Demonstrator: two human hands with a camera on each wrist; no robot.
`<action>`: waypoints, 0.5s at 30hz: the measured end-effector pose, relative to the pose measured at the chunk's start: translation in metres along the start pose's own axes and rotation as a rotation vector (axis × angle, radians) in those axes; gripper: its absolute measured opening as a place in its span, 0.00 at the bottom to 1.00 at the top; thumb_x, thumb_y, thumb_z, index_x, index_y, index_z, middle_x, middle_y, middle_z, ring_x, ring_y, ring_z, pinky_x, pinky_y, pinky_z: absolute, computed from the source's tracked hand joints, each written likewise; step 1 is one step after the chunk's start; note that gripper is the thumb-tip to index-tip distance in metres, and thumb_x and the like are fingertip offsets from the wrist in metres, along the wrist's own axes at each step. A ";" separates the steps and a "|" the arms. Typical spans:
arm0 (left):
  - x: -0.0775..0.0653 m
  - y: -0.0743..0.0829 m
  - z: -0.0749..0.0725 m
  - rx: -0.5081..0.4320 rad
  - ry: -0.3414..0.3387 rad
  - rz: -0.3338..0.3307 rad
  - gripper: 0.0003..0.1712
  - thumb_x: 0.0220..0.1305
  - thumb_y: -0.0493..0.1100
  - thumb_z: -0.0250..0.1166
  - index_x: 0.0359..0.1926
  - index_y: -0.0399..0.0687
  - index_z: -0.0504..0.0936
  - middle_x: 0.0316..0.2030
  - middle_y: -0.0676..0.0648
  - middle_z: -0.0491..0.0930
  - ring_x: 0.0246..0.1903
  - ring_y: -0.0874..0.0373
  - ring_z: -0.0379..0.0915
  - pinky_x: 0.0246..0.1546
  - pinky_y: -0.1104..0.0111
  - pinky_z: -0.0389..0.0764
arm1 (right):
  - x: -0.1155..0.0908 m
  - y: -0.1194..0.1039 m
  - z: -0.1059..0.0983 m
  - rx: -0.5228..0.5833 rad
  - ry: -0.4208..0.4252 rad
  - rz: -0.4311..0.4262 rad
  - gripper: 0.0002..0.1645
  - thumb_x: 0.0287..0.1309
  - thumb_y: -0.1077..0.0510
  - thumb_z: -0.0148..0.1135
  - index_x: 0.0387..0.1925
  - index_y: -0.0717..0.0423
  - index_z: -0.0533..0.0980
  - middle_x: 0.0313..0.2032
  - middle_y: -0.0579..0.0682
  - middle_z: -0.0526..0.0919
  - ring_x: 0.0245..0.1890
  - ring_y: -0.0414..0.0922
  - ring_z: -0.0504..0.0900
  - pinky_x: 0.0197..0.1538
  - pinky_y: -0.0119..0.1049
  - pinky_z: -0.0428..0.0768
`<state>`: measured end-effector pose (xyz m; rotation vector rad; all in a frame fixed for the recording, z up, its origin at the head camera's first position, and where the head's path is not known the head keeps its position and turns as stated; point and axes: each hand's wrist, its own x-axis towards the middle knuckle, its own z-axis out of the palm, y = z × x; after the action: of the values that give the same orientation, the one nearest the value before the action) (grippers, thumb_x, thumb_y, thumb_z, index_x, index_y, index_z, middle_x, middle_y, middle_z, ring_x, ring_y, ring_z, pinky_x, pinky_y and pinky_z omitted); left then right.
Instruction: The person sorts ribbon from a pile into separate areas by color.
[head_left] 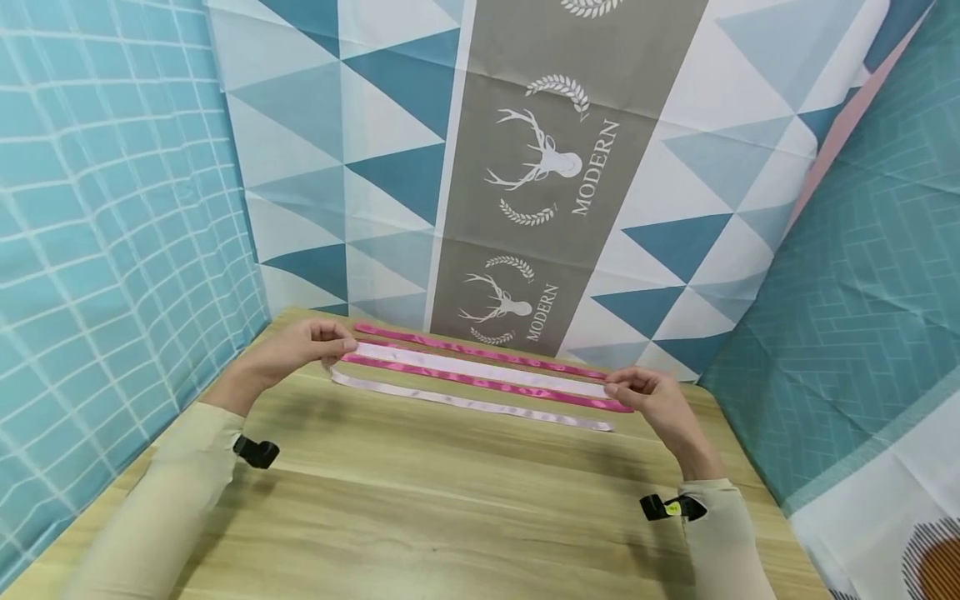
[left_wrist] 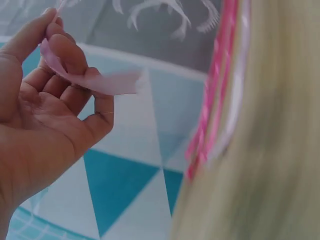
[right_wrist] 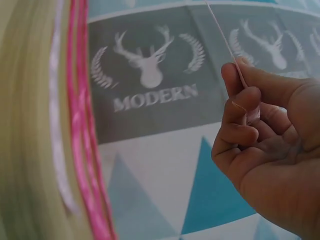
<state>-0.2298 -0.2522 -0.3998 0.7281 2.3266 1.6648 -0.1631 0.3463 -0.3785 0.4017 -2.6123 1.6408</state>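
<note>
A pale pink ribbon is stretched straight between my two hands, raised above the table in the wrist views. My left hand pinches one end between thumb and finger; a short tail of the ribbon trails past the fingers. At the other end, my right hand pinches the ribbon, which appears edge-on as a thin line in the right wrist view. Below lie bright pink ribbons, side by side, partly covered by the held one in the head view. Nearer me lies another pale ribbon.
The ribbons lie near the far edge of a wooden table. A patterned cloth with deer prints hangs behind it. Teal cloths hang at the left and right. A black wrist camera sits on the left sleeve.
</note>
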 end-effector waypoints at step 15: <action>-0.010 -0.044 -0.032 0.020 0.072 -0.190 0.20 0.72 0.52 0.66 0.41 0.36 0.80 0.25 0.47 0.66 0.27 0.54 0.61 0.34 0.58 0.71 | 0.003 0.056 -0.013 -0.058 0.059 0.116 0.21 0.70 0.52 0.66 0.52 0.66 0.80 0.44 0.66 0.83 0.38 0.49 0.80 0.43 0.38 0.79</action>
<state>-0.2468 -0.2944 -0.4303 0.4411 2.3801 1.6117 -0.1803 0.3803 -0.4212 0.2003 -2.6786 1.5782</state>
